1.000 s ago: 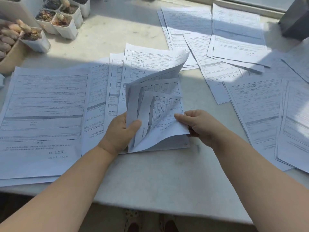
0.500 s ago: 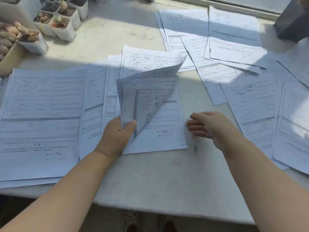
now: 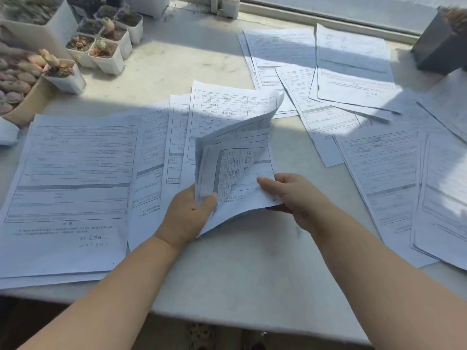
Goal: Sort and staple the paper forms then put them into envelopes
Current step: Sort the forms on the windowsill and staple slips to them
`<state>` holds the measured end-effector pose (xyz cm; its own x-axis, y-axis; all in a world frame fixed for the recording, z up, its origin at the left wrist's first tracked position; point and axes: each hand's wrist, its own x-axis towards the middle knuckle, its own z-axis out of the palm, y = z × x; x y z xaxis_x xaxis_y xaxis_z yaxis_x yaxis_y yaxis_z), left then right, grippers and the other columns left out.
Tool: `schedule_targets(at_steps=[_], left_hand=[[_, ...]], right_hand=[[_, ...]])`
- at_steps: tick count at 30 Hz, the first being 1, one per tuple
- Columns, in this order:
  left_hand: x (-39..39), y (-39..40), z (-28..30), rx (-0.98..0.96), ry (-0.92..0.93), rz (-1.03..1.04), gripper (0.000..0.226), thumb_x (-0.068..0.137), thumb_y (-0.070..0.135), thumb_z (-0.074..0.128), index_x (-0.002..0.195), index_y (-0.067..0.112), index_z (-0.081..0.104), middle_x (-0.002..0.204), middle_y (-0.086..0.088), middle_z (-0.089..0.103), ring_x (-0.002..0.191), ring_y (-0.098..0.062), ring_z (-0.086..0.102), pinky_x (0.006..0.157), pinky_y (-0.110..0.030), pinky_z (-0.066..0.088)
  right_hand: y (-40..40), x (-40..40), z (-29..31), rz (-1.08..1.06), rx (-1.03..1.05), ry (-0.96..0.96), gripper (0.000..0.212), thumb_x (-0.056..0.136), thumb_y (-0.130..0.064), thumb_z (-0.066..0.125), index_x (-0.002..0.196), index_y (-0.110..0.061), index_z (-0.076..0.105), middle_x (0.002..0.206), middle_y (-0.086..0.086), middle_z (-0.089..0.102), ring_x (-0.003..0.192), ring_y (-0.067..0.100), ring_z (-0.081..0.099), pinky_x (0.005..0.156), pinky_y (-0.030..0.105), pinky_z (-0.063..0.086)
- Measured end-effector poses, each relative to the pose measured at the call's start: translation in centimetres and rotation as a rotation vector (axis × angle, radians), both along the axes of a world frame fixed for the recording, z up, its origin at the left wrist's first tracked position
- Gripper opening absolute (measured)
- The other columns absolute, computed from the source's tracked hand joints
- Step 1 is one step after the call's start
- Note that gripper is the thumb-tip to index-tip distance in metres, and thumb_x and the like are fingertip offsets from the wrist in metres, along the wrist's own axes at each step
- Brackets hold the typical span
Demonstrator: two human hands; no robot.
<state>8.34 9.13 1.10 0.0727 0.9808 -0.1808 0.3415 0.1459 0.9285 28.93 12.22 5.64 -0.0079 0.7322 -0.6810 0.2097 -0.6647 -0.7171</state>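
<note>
Head view: left hand (image 3: 189, 213) pinches lifted forms (image 3: 235, 147); right hand (image 3: 293, 195) pinches the bottom sheet's (image 3: 250, 198) corner. Best peel one sheet slowly, keeping others fanned.

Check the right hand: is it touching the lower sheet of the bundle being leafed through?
Touching. The head view shows the right hand pinching the lower sheet's right edge, thumb on top, while the left hand holds the upper pages back.

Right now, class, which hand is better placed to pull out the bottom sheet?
Probably the right hand: it pinches that sheet's free corner, while the left hand holds the lifted forms.
</note>
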Motion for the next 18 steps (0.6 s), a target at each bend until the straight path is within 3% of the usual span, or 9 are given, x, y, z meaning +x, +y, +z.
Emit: schedule_targets(at_steps=[3, 5, 7, 8, 11, 14, 16, 18], left_hand=[[0.5, -0.8, -0.4, 0.193, 0.280, -0.214, 0.038, 0.080, 0.050, 0.044, 0.107, 0.029, 0.061, 0.094, 0.012, 0.065, 0.086, -0.003, 0.057, 0.075, -0.016, 0.043], [1.1, -1.5, -1.0, 0.358, 0.568, -0.298, 0.049, 0.074, 0.046, 0.047, 0.118, 0.027, 0.056, 0.117, 0.003, 0.065, 0.096, -0.019, 0.059, 0.076, -0.027, 0.051], [2.0, -2.3, -1.2, 0.420, 0.746, -0.381, 0.056, 0.071, 0.053, 0.046, 0.118, 0.025, 0.060, 0.124, -0.005, 0.063, 0.101, -0.023, 0.055, 0.069, -0.031, 0.057], [2.4, -2.6, -1.1, 0.439, 0.768, -0.443, 0.059, 0.072, 0.057, 0.046, 0.117, 0.024, 0.062, 0.126, -0.007, 0.061, 0.104, -0.023, 0.052, 0.071, -0.032, 0.057], [1.8, -3.3, -1.2, 0.539, 0.627, -0.451, 0.055, 0.085, 0.056, 0.050, 0.121, 0.016, 0.062, 0.139, -0.008, 0.053, 0.118, -0.022, 0.050, 0.099, -0.037, 0.044], [-0.6, -3.5, -1.0, 0.434, 0.489, -0.030, 0.051, 0.094, 0.048, 0.043, 0.133, 0.016, 0.050, 0.149, -0.006, 0.039, 0.136, -0.014, 0.035, 0.115, -0.030, 0.022], [-2.0, -3.4, -0.5, 0.276, 0.394, 0.209, 0.066, 0.091, 0.061, 0.038, 0.139, 0.017, 0.043, 0.152, -0.003, 0.033, 0.138, -0.007, 0.026, 0.113, -0.013, 0.016], [-2.1, -2.8, 0.9, 0.048, 0.206, 0.292, 0.085, 0.077, 0.072, 0.049, 0.146, 0.024, 0.030, 0.150, 0.008, 0.031, 0.137, -0.004, 0.028, 0.108, -0.008, 0.017]], right_hand=[[1.0, 0.3, -0.1, -0.152, -0.130, 0.142, 0.054, 0.093, -0.059, 0.046, 0.105, -0.010, 0.066, 0.081, 0.005, 0.074, 0.070, 0.017, 0.071, 0.061, 0.030, 0.056], [1.9, 1.1, 0.0, -0.243, -0.186, 0.312, 0.068, 0.087, -0.072, 0.040, 0.113, -0.014, 0.065, 0.090, 0.005, 0.076, 0.081, 0.020, 0.073, 0.068, 0.033, 0.057], [3.0, 1.3, 0.0, -0.236, -0.181, 0.305, 0.058, 0.086, -0.065, 0.052, 0.118, -0.018, 0.066, 0.105, 0.007, 0.074, 0.097, 0.025, 0.071, 0.081, 0.040, 0.056], [3.5, 1.2, -0.2, -0.218, -0.188, 0.231, 0.048, 0.087, -0.052, 0.062, 0.118, -0.016, 0.066, 0.106, 0.009, 0.073, 0.096, 0.027, 0.070, 0.082, 0.040, 0.056], [4.3, 0.4, -1.4, -0.120, -0.102, -0.105, 0.023, 0.086, -0.009, 0.068, 0.109, -0.007, 0.065, 0.107, 0.012, 0.069, 0.089, 0.028, 0.065, 0.078, 0.037, 0.052], [3.9, 0.9, -1.7, -0.122, 0.054, -0.257, 0.009, 0.085, -0.008, 0.065, 0.088, -0.016, 0.065, 0.098, 0.010, 0.067, 0.090, 0.030, 0.062, 0.081, 0.038, 0.050], [2.8, 2.6, -1.1, -0.169, 0.159, -0.247, 0.008, 0.087, -0.010, 0.065, 0.088, -0.017, 0.066, 0.091, 0.005, 0.068, 0.086, 0.025, 0.061, 0.076, 0.033, 0.048], [1.1, 4.7, -0.5, -0.226, 0.254, -0.156, 0.011, 0.089, -0.009, 0.064, 0.088, -0.019, 0.067, 0.088, -0.001, 0.073, 0.083, 0.018, 0.064, 0.071, 0.029, 0.048]])
